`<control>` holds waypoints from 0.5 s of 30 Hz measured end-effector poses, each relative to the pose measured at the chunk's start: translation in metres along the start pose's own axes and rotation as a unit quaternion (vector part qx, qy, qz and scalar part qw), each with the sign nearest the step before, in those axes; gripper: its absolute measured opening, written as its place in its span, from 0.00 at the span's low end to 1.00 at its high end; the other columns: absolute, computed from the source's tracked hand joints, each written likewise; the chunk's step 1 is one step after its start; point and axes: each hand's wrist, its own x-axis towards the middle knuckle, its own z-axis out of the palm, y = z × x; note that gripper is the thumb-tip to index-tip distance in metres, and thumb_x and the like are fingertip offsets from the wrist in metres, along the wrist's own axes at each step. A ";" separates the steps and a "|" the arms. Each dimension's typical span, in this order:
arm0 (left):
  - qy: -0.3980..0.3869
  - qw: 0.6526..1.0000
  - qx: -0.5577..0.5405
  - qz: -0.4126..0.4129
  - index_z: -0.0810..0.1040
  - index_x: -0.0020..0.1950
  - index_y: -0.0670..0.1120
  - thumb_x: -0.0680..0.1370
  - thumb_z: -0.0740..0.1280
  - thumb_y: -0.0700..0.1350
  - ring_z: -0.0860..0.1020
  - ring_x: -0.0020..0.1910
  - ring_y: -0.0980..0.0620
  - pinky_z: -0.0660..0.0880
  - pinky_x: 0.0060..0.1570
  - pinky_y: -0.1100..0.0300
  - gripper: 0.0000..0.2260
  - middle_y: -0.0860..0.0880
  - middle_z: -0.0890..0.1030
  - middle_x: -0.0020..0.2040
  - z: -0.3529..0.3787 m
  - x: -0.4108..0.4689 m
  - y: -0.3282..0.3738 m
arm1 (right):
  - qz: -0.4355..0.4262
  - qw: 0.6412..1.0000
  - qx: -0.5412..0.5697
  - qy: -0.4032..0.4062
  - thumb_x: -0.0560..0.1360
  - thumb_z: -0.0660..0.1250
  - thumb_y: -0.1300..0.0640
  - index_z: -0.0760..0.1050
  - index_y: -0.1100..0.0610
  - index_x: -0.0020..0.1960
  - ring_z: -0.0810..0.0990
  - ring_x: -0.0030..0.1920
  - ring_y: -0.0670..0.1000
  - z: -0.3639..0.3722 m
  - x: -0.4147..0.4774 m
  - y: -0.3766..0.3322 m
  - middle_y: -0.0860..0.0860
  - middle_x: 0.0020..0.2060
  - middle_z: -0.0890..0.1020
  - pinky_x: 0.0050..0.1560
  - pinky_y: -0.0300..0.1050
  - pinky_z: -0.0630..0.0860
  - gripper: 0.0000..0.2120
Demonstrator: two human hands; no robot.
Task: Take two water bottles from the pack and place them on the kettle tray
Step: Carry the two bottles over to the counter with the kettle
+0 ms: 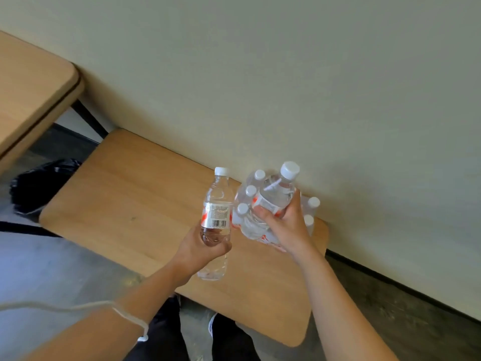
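My left hand (205, 247) grips a clear water bottle (216, 204) with a white cap and a red and silver label, held upright above the low wooden table (135, 204). My right hand (286, 225) is closed around a second water bottle (279, 191), lifted and tilted over the pack. The pack of water bottles (250, 204), wrapped in clear plastic with several white caps showing, stands on the table against the wall, partly hidden behind my right hand. No kettle tray is in view.
A beige wall (286, 74) runs behind the table. A higher wooden desk (28, 82) with a black leg is at the upper left. A black bag (39, 186) lies on the grey floor at the left. My legs and shoes show at the bottom.
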 end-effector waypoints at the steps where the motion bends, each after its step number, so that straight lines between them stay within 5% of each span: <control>1: 0.008 1.000 -0.005 0.007 0.79 0.51 0.62 0.61 0.78 0.53 0.86 0.44 0.60 0.77 0.43 0.66 0.20 0.58 0.87 0.47 -0.003 -0.004 0.004 | 0.008 1.000 0.017 -0.016 0.70 0.78 0.54 0.65 0.48 0.67 0.82 0.59 0.45 0.001 -0.003 -0.005 0.43 0.57 0.82 0.62 0.56 0.78 0.32; 6: 0.053 0.997 -0.053 0.035 0.78 0.48 0.69 0.62 0.78 0.54 0.84 0.45 0.65 0.77 0.36 0.74 0.19 0.63 0.86 0.46 -0.020 -0.042 0.023 | 0.044 0.991 0.090 -0.089 0.73 0.76 0.57 0.67 0.55 0.66 0.83 0.58 0.57 0.018 -0.017 -0.026 0.57 0.58 0.83 0.57 0.58 0.81 0.26; 9: 0.090 0.992 -0.077 0.043 0.79 0.50 0.64 0.64 0.78 0.53 0.84 0.45 0.65 0.78 0.38 0.74 0.18 0.62 0.86 0.47 -0.032 -0.074 0.021 | 0.033 0.986 0.089 -0.136 0.74 0.75 0.60 0.67 0.55 0.65 0.83 0.57 0.57 0.041 -0.028 -0.038 0.57 0.56 0.83 0.52 0.49 0.82 0.25; 12: 0.108 0.988 -0.095 0.063 0.79 0.54 0.62 0.64 0.78 0.54 0.85 0.49 0.58 0.81 0.45 0.65 0.20 0.55 0.87 0.50 -0.050 -0.108 0.020 | 0.016 0.980 0.086 -0.181 0.73 0.76 0.59 0.64 0.53 0.68 0.84 0.56 0.55 0.070 -0.044 -0.057 0.55 0.55 0.83 0.49 0.47 0.83 0.29; 15: 0.127 0.981 -0.122 0.080 0.77 0.57 0.58 0.63 0.78 0.56 0.85 0.49 0.61 0.80 0.42 0.68 0.24 0.60 0.87 0.51 -0.080 -0.145 0.018 | 0.012 0.970 0.088 -0.226 0.74 0.76 0.58 0.66 0.48 0.68 0.85 0.54 0.53 0.104 -0.069 -0.081 0.52 0.54 0.84 0.48 0.48 0.83 0.29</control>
